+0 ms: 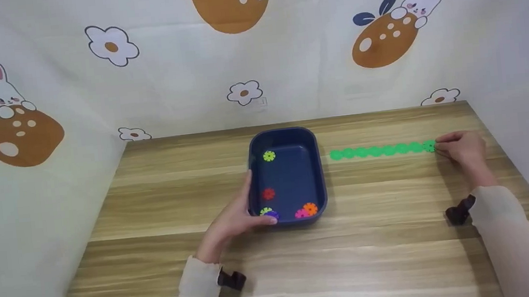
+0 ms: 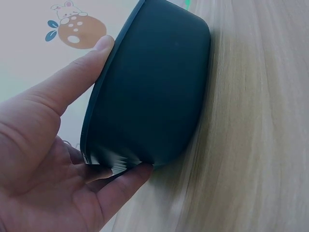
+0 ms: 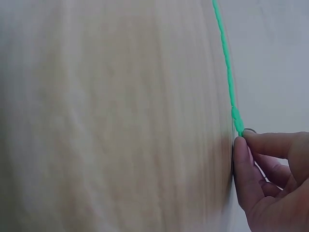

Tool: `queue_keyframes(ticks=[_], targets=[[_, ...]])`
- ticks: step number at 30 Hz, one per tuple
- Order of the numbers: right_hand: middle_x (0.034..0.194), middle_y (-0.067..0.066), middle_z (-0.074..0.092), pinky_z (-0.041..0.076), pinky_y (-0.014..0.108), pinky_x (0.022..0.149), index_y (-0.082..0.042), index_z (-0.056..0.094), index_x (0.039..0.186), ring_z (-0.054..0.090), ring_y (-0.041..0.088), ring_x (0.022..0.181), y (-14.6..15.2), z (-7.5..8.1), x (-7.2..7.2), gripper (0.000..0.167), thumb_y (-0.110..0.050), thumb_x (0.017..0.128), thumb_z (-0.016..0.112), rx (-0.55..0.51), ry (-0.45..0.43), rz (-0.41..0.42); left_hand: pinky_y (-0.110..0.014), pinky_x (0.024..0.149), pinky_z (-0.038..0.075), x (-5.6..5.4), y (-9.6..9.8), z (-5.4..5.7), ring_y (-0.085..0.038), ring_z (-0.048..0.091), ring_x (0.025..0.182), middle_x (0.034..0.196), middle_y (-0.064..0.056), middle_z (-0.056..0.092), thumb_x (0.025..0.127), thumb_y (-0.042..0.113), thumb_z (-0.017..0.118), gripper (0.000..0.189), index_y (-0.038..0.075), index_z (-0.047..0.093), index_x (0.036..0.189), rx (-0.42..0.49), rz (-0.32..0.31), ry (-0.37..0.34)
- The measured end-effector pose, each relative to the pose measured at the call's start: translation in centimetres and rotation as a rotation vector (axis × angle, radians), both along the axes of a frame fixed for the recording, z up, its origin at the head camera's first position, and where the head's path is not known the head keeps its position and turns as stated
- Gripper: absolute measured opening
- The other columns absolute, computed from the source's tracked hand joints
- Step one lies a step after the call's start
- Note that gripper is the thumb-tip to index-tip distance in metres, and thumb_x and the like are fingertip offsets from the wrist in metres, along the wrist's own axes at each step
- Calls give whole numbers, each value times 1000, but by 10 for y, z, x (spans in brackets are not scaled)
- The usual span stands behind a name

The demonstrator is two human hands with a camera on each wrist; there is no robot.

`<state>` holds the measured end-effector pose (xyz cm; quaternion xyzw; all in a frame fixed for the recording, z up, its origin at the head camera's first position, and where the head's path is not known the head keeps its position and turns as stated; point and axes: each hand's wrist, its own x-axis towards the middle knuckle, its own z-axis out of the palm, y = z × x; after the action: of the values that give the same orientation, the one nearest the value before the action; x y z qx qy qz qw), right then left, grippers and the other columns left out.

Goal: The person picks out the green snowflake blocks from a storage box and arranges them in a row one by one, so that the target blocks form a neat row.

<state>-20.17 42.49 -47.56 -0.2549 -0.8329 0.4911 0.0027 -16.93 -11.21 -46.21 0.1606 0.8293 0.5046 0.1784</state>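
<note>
A dark blue plastic box (image 1: 288, 175) sits on the table. My left hand (image 1: 232, 217) grips its near left corner, with the thumb along the near rim and the fingers against the left side. The left wrist view has the hand (image 2: 63, 140) spread around the box's outer wall (image 2: 149, 82). Right of the box, a straight row of overlapping green notched discs (image 1: 375, 151) lies flat. At its right end my right hand (image 1: 466, 148) pinches the last disc (image 1: 429, 146) between thumb and fingertips. The right wrist view shows the row (image 3: 227, 63) edge-on, running away from those fingers.
Inside the box lie a yellow-green disc (image 1: 269, 156), a red disc (image 1: 268, 193), an orange disc (image 1: 310, 208), a pink disc (image 1: 302, 213) and, near my left thumb, a purple disc (image 1: 272, 214) over another yellow-green one. Patterned cloth (image 1: 181, 88) hangs behind the wooden table (image 1: 353, 266).
</note>
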Motion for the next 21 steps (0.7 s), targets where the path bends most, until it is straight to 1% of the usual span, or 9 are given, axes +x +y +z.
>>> queue_keyframes(ticks=[1,7,12,15,16,18,21], targets=[[63,-27,56,56,14,65,6,65,120,59,-10,65,0,0,0,32,-8,92,68,37,-12,7,-53,126,13,0,0,0,-33,15,154,169,-14,7,73,23,90,129,17,-3,161,-6,-1,3],[64,-24,56,51,14,59,6,66,119,54,-6,63,-3,3,0,33,-13,92,68,152,-44,35,-53,125,14,0,-1,-1,-33,16,154,169,-14,7,73,21,90,129,18,-4,161,0,-13,17],[65,-22,56,50,15,57,8,65,118,54,-5,62,-4,4,0,33,-13,92,68,178,-41,52,-52,126,14,0,-1,-1,-32,14,154,169,-12,4,72,22,90,130,18,-4,161,-3,-16,20],[67,-21,58,48,14,57,8,67,116,53,-4,63,-5,4,0,32,-13,92,68,209,-30,71,-52,126,12,0,0,-2,-31,14,154,169,-11,5,72,19,90,130,19,-4,161,18,-1,-7],[69,-19,59,48,14,57,8,67,116,52,-3,63,-5,4,0,31,-13,92,68,219,-28,76,-51,126,12,0,0,-2,-30,14,154,169,-11,5,72,19,90,130,20,-4,162,25,3,-17],[77,-11,65,47,14,57,7,68,115,52,-1,65,-6,4,1,30,-13,93,67,242,-27,82,-50,127,11,-1,0,-2,-29,13,155,169,-10,6,72,18,90,130,21,-3,162,42,9,-40],[94,10,71,46,14,58,7,69,114,53,4,69,-8,4,1,30,-14,93,67,276,-32,88,-50,127,11,0,-1,-2,-29,14,155,169,-9,5,72,19,90,130,22,-4,161,35,9,-50]])
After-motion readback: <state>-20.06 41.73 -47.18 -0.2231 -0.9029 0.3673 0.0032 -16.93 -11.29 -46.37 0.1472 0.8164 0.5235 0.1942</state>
